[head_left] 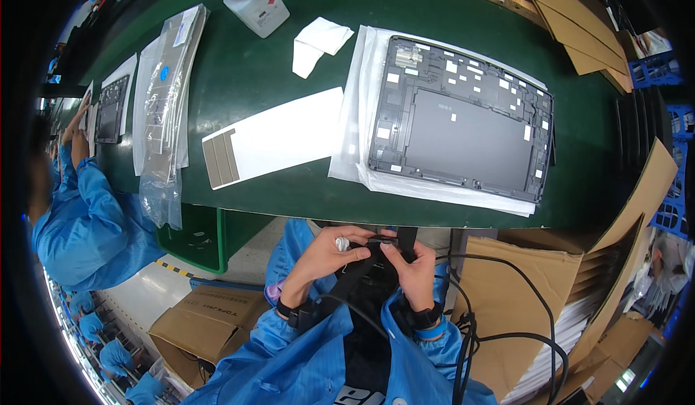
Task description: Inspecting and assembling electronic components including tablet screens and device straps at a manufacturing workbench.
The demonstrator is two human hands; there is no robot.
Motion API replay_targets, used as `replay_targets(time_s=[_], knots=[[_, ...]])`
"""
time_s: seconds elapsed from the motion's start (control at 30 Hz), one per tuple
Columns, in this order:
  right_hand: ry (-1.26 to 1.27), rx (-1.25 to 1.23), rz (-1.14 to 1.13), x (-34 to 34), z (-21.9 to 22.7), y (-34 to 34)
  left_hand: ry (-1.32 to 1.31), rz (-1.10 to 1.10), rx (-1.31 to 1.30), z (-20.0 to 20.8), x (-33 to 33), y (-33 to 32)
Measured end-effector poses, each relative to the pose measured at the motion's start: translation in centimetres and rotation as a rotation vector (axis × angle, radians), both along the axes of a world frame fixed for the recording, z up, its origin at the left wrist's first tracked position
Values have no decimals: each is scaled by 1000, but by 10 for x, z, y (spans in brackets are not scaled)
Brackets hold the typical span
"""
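Note:
Both my hands are in front of my body, just below the table's near edge. My left hand (326,256) and my right hand (415,271) close their fingers on a black strap (349,283) that runs across my front. Between the fingertips is a small dark piece on the strap, perhaps a buckle, mostly hidden. A white ring-like item (342,243) sits on a left finger. On the table ahead lies a dark grey tablet-shaped housing (463,119) with many small white pads, resting on white sheets (355,137). Neither hand touches it.
On the green table (275,180) lie a white card with brown strips (282,133), a folded wipe (318,41), a pump bottle (260,10) and bagged strips (166,94). A co-worker in blue (94,217) works at left. Black cables (536,289) and cardboard boxes (507,282) stand right.

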State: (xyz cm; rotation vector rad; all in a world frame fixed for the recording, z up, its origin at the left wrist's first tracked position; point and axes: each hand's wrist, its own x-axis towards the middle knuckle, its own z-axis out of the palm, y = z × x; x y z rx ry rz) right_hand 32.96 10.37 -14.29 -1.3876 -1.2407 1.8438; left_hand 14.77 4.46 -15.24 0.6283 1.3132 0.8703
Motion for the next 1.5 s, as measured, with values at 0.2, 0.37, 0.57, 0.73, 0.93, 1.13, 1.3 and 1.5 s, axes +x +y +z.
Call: replay_targets(time_s=[0.2,0.37,0.57,0.73,0.93,1.13,1.3,1.5], knots=[[38,-80,-96,0,-4,-1,-128,44,42,-6,-4,-4],[14,-74,-96,-4,4,0,103,-141,99,-5,0,-3],[94,-245,-214,-3,13,1,50,-209,78,18,-2,-1],[-57,0,-228,-4,7,-2,-300,-161,-41,16,-6,-13],[-119,120,-197,-4,-6,-4,-344,-126,0,20,5,-20],[54,-202,-101,-13,-6,-7,-113,-46,79,1,18,-24],[105,-199,198,-9,-1,-6,-139,147,131,-7,28,-27],[13,-124,87,-4,6,-10,14,157,90,11,26,-25]])
